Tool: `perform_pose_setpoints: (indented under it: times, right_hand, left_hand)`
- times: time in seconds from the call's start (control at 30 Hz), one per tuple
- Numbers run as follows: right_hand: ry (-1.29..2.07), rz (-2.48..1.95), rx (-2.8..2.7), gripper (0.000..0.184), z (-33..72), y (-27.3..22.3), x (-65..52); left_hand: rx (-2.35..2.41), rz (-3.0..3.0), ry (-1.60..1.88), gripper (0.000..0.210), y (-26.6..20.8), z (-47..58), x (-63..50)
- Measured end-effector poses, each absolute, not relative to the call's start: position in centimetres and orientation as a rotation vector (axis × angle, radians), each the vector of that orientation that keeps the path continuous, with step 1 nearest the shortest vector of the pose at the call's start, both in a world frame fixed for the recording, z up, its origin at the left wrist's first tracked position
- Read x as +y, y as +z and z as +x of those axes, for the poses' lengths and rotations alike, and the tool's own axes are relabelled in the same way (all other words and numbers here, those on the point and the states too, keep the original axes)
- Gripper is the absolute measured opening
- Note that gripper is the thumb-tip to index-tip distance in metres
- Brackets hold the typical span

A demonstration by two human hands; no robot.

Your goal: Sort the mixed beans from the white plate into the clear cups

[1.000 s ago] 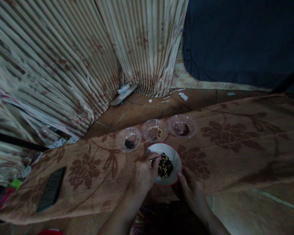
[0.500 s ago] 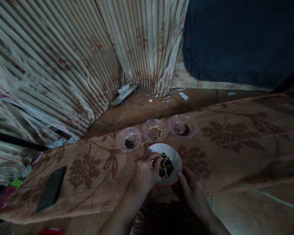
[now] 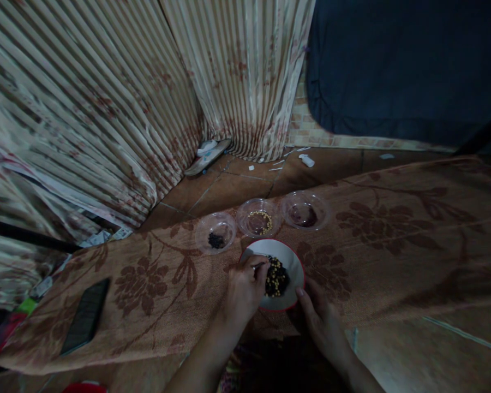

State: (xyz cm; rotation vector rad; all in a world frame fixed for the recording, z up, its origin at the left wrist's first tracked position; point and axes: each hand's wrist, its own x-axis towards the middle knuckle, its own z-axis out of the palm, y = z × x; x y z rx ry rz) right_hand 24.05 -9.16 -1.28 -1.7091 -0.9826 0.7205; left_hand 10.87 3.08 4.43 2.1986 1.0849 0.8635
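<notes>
A white bowl (image 3: 293, 267) with a red rim holds a heap of dark and yellow bean-like grains (image 3: 276, 277). My left hand (image 3: 245, 284) reaches over its left side, fingers pinched together at the heap. Something small and shiny shows at those fingers; whether they hold it or it is a ring, I cannot tell. My right hand (image 3: 317, 311) grips the bowl's right edge, thumb on the rim. Behind stand three clear plastic bowls: the left bowl (image 3: 225, 222) with dark grains, the middle bowl (image 3: 249, 210) with yellow grains, the right bowl (image 3: 321, 210) with dark reddish grains.
A brown flowered cloth (image 3: 155, 322) covers the long, narrow table. On its left lies a dark phone (image 3: 85, 315). Beyond are striped curtains (image 3: 237, 71), a skateboard (image 3: 208, 158) and white scraps on the tiled floor. A dark blue cover (image 3: 405, 65) hangs at the right.
My left fingers shift very slightly at the grains. The bowls and my right hand stay in place.
</notes>
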Motion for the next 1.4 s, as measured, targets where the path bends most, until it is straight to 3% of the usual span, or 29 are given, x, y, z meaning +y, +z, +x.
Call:
perform_pose_setpoints:
  times: [1.4]
  right_hand:
    - [0.761, -1.736, -0.957, 0.044, 23.99, -0.93, -9.10]
  left_hand:
    - [1.198, 2.141, 0.867, 0.014, 4.24, 10.51, 3.26]
